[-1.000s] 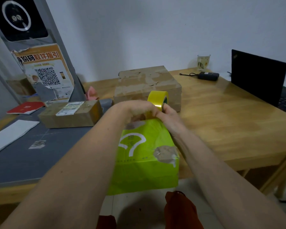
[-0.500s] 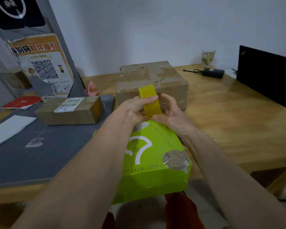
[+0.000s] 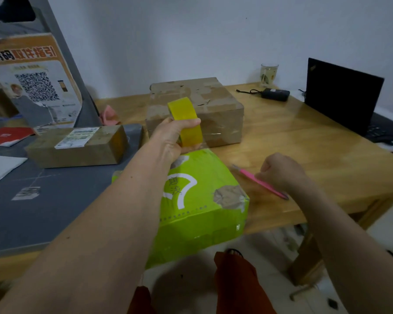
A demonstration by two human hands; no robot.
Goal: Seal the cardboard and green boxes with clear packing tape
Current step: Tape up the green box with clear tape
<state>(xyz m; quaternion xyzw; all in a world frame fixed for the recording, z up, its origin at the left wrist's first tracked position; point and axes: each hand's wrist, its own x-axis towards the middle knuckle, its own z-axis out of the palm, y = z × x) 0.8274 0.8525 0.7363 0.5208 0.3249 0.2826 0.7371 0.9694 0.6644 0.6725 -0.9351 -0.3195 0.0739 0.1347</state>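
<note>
Green glossy cardboard box [image 3: 197, 200] overhangs the near edge of the wooden table [image 3: 315, 155]. Right hand [image 3: 281, 172] rests beside it, fingers curled about a pink pen-like tool [image 3: 262, 183]. Left hand [image 3: 170, 138], arm extended, grips a yellow-tinted roll of packing tape [image 3: 186, 120] above the box's far edge. Behind stands a large taped brown cardboard box [image 3: 195, 109], bare tabletop to its right.

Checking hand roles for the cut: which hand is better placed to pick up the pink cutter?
Right. The right hand is over the pink cutter, fingers curling at it. The left hand grips the tape roll above the green box.
</note>
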